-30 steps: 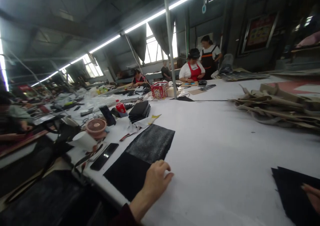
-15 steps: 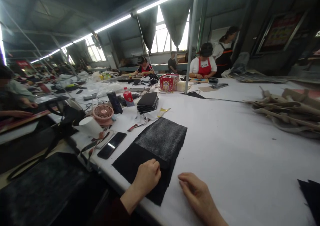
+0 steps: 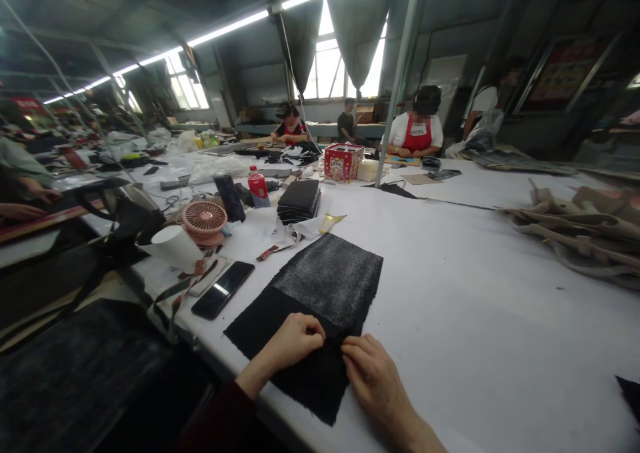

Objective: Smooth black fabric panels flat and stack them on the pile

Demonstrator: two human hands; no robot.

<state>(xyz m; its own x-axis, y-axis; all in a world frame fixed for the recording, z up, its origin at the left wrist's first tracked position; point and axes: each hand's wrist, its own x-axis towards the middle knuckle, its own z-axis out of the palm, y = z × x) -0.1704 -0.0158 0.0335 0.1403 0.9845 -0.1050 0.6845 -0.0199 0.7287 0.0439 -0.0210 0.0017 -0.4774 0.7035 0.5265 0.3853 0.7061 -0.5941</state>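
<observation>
A black fabric piece (image 3: pixel 320 286) lies flat on the white table (image 3: pixel 460 306) near its front edge; its far half looks greyer. My left hand (image 3: pixel 295 338) rests on the near part of the fabric with fingers curled, pinching at it. My right hand (image 3: pixel 367 373) sits just to the right, its fingertips pressed together on the same fabric, close to the left hand's. Both hands meet at about the fabric's near middle.
A black phone (image 3: pixel 223 298), a pink fan (image 3: pixel 204 219), a white cup (image 3: pixel 173 246), a red bottle (image 3: pixel 258 186) and a stack of black pieces (image 3: pixel 300 199) lie left. Tan pieces (image 3: pixel 580 233) are heaped right. A pole (image 3: pixel 397 86) stands mid-table. Other people work at the far end.
My right hand has come from the far right to the black fabric, meeting my left hand. My left hand slid onto the fabric and curled its fingers. The view turned left.
</observation>
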